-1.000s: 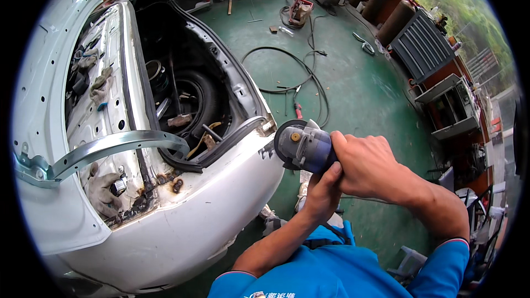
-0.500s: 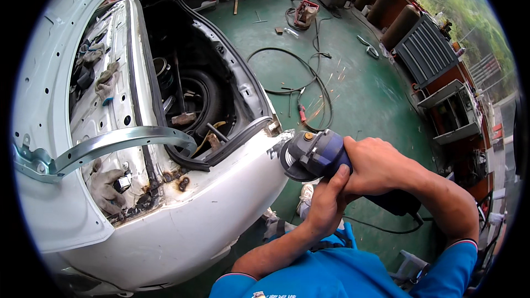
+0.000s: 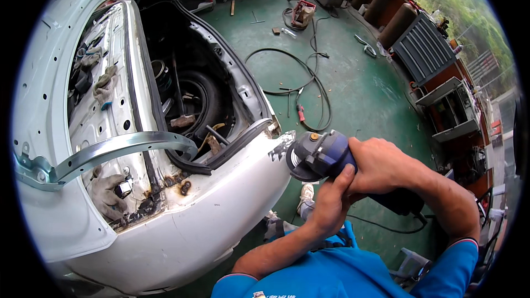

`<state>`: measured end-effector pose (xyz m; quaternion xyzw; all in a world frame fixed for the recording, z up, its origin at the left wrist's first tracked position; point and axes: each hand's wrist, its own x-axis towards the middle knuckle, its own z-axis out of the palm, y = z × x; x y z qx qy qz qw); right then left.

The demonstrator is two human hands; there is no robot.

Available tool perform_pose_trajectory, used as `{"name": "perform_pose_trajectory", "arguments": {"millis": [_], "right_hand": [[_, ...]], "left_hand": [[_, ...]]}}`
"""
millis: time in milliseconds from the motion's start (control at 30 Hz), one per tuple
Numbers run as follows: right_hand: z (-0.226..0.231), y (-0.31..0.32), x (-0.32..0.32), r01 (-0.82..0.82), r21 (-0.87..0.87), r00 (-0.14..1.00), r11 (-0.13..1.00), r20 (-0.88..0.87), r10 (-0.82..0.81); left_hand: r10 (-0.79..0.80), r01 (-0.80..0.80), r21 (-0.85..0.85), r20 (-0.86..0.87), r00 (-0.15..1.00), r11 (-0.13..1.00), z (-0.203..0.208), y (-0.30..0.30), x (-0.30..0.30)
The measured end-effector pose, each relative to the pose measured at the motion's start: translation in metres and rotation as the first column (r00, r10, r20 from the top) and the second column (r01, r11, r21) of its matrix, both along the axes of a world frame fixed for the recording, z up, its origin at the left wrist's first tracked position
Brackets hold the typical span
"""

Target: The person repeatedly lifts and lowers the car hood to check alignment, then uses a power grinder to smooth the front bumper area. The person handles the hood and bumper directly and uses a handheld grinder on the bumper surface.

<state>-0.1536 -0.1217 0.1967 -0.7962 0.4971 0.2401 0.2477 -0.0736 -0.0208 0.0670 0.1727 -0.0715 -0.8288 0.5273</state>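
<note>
Both my hands are closed around a blue and black angle grinder [image 3: 326, 154]. My right hand [image 3: 381, 165] wraps its body from the right, and my left hand [image 3: 329, 201] grips from below, thumb along the housing. The grinder's guard and disc face left, just beside the bare, ground metal patch [image 3: 280, 146] at the corner of the white car body [image 3: 221, 204]. A small gap seems to lie between disc and patch. The grinder's cord [image 3: 386, 232] trails off below my right forearm.
Left of me the trunk [image 3: 207, 94] stands open, with a spare tire and loose tools inside. A curved metal hinge arm [image 3: 127, 142] crosses above the body. Work gloves [image 3: 107, 193] lie on the panel. A hose [image 3: 331, 105] loops over the green floor; a grey tool cabinet [image 3: 425, 49] stands right.
The grinder and both hands have shifted slightly right, off the bare metal patch. Sparks that flew over the floor beyond it are gone.
</note>
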Motion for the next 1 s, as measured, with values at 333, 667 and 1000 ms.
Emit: {"name": "perform_pose_trajectory", "arguments": {"millis": [333, 667, 1000], "right_hand": [[-0.055, 0.012, -0.035, 0.176, 0.027, 0.948, 0.984, 0.266, -0.177], [-0.062, 0.011, -0.043, 0.113, 0.083, 0.918, 0.99, 0.373, -0.136], [-0.059, -0.002, -0.045, 0.157, 0.201, 0.886, 0.967, 0.403, -0.227]], "left_hand": [[-0.007, 0.002, 0.029, 0.169, 0.986, 1.0, -0.021, -0.004, -0.003], [0.02, -0.039, 0.073, 0.242, 0.97, 0.997, -0.011, 0.005, -0.004], [-0.034, 0.01, 0.085, 0.297, 0.954, 0.996, -0.009, -0.002, -0.004]]}}
